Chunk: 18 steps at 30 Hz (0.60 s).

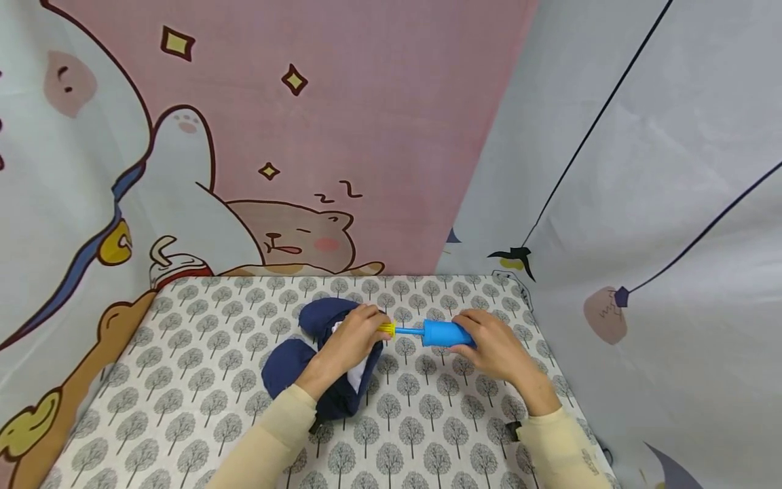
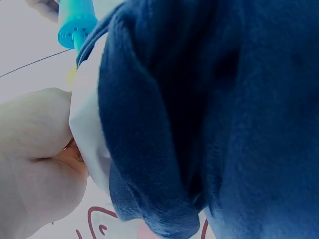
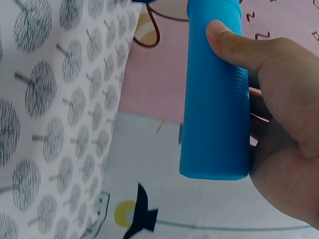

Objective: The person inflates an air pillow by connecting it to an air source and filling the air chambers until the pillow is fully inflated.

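One blue pump (image 1: 449,333), right of centre in the head view, I judge light, stiff and smooth, best held by its ridged barrel (image 3: 217,114), where the right hand's (image 1: 491,343) fingers wrap, the left hand (image 1: 353,336) pinching its yellow end (image 1: 387,329) by a soft-looking navy cushion (image 1: 289,365).

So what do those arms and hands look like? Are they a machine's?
No, a person's. The left sleeve and right sleeve are pale cream-yellow, ending short of the hands; the right one bears a faint dark marking. The left hand and right hand wear no gloves.
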Tool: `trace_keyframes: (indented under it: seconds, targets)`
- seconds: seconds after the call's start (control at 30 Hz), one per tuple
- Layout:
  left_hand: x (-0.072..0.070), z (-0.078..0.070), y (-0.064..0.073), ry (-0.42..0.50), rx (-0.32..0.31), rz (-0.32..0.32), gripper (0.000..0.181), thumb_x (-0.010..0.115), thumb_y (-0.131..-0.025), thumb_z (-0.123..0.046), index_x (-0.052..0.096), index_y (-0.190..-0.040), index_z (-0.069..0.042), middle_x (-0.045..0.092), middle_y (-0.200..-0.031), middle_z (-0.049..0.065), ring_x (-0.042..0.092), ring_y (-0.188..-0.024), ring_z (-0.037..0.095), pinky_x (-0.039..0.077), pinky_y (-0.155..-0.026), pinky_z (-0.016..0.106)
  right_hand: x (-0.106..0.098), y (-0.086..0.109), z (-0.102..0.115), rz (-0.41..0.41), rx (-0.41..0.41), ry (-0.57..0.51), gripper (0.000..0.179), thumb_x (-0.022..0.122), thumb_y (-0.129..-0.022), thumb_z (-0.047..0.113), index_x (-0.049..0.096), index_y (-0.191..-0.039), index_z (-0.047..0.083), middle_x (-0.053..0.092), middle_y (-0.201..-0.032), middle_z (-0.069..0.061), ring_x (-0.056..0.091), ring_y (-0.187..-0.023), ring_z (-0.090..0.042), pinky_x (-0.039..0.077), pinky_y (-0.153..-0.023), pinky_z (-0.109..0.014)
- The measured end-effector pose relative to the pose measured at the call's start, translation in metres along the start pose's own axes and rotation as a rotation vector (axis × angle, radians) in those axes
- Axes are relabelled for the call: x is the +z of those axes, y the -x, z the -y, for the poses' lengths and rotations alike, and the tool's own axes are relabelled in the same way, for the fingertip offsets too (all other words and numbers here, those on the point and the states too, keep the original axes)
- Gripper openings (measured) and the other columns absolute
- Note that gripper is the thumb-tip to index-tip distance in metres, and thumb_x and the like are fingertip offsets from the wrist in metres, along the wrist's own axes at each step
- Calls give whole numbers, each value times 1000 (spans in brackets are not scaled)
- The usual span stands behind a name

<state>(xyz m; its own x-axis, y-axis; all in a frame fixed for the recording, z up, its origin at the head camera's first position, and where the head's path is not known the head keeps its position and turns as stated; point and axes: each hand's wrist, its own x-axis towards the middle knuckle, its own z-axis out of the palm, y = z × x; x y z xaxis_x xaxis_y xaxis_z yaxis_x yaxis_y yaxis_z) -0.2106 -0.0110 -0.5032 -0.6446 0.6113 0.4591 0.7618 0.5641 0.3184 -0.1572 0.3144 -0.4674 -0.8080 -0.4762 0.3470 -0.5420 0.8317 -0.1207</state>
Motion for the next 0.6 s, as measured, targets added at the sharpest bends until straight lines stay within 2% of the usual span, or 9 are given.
trace_keyframes:
  seconds: [0.1,0.17,0.27,0.33,0.4,0.43,0.53,0.6]
  targets:
    - [2,6,3,39,32,-43,19,81,-103,-20,81,-114,-4,74,-101,7,66,-92,24,59,-83,40,-6,7,-8,16,30,-14,58,99,-89,25,77,-135,-3,77,-133,-22,76,-119,-42,64,-101,-59]
    - [15,22,5,57,71,-85,24,75,-108,-28,81,-118,-6,73,-103,5,66,-95,21,59,-85,38,-10,11,-15,27,59,-21,59,98,-90,24,76,-138,-3,76,-136,-23,75,-124,-44,63,-104,-61]
    - [16,23,6,57,89,-118,25,74,-108,-28,81,-117,-5,73,-102,5,66,-94,21,58,-85,39,-15,16,-24,35,99,-26,59,97,-91,24,75,-139,-2,75,-138,-23,74,-126,-46,61,-107,-64]
    - [15,23,6,47,82,-119,25,75,-108,-27,81,-117,-5,74,-101,5,66,-94,22,59,-86,38,-18,19,-29,30,115,-25,57,96,-92,23,75,-138,-2,75,-138,-24,73,-126,-47,59,-109,-67]
    - [2,8,5,34,47,-96,19,81,-103,-18,81,-114,-2,73,-99,8,67,-91,25,59,-84,41,-21,22,-33,16,122,-24,56,96,-92,21,75,-138,-4,76,-137,-25,73,-125,-49,58,-109,-69]
    - [2,7,4,31,35,-90,19,82,-103,-17,81,-115,-1,74,-99,8,67,-91,25,59,-84,41,-22,23,-35,9,126,-23,56,95,-92,20,75,-138,-4,76,-136,-26,73,-125,-49,57,-110,-69]
    - [4,9,4,39,17,-88,18,82,-102,-15,81,-115,-2,73,-100,8,66,-92,25,59,-86,41,-25,23,-37,-7,125,-17,55,95,-92,17,74,-138,-6,76,-135,-27,73,-125,-49,57,-110,-69]
    - [14,17,5,50,29,-113,17,81,-104,-16,79,-114,-2,72,-100,7,64,-90,24,56,-83,41,-25,22,-36,-19,114,-13,55,95,-91,15,74,-137,-7,76,-134,-27,73,-124,-49,57,-109,-69]
